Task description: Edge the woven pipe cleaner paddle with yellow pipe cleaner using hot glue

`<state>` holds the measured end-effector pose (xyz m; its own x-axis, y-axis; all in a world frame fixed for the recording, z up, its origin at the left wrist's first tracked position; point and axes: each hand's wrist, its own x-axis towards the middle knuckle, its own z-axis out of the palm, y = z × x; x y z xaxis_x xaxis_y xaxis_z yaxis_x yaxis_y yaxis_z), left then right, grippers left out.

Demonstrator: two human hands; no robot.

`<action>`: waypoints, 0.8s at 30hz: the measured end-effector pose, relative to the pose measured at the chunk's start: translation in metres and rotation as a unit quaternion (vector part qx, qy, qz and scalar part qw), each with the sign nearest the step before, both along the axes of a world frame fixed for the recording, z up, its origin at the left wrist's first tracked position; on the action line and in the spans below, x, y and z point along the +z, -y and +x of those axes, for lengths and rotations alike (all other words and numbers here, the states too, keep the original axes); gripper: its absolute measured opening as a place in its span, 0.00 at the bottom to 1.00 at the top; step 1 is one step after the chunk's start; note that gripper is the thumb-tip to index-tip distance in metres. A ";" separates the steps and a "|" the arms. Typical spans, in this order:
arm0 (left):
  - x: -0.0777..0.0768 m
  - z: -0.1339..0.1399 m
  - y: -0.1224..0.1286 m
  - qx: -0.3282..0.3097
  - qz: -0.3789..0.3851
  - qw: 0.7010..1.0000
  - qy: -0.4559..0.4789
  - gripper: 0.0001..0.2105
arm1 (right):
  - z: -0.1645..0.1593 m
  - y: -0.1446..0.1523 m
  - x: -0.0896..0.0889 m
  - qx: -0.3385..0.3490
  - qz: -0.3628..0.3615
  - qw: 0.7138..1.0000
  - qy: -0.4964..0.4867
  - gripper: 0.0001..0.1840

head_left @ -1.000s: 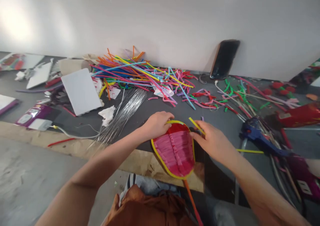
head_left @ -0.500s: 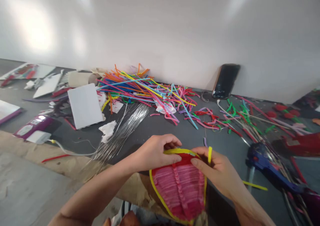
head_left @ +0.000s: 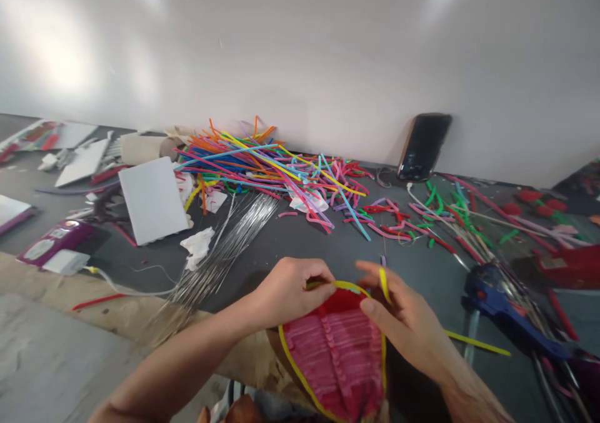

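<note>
A rounded, tapering panel (head_left: 328, 354) of pink and red fuzzy pipe cleaners, edged in yellow, is tilted low in front of me. My left hand (head_left: 300, 292) is closed in a pinch on its top edge, thumb on the near side. At the upper right edge is my right hand (head_left: 398, 310), its thumb near the red part and its index finger lifted off the rim. A yellow pipe cleaner (head_left: 384, 285) passes between its fingers; where it meets the panel is hidden. Another yellow length (head_left: 478, 343) shows beyond the right wrist.
Behind the hands lies a heap of coloured pipe cleaners (head_left: 244, 160), with thin metal wires (head_left: 234, 242) nearer. A phone (head_left: 424, 147) leans on the wall. To the right is a blue glue gun (head_left: 510, 310); a white block (head_left: 154, 201) stands left.
My right index finger has come up off the panel's rim and the hand has opened somewhat. The yellow end in it has tilted. My left pinch has stayed on the top edge.
</note>
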<state>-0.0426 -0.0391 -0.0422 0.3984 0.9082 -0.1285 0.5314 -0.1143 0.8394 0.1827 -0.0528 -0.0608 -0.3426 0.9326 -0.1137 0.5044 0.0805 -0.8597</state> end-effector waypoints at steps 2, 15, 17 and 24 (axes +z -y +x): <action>-0.005 -0.001 -0.004 -0.018 -0.001 1.000 -0.026 0.07 | 0.005 -0.001 -0.005 -0.027 0.091 0.993 0.072 0.23; -0.025 -0.007 -0.009 -0.140 0.145 0.954 -0.223 0.11 | -0.004 -0.013 -0.044 0.059 0.292 0.941 0.159 0.12; -0.025 -0.005 -0.008 -0.146 0.137 0.951 -0.235 0.12 | -0.005 -0.014 -0.045 0.065 0.294 0.938 0.169 0.12; -0.029 -0.003 -0.008 -0.151 0.137 0.949 -0.241 0.12 | -0.005 -0.013 -0.043 0.080 0.279 0.943 0.161 0.13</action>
<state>-0.0456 -0.0312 -0.0713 0.6013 0.7871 -0.1375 0.7542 -0.5024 0.4229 0.1779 -0.0394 -0.1038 -0.5155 0.8176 0.2566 0.6755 0.5720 -0.4653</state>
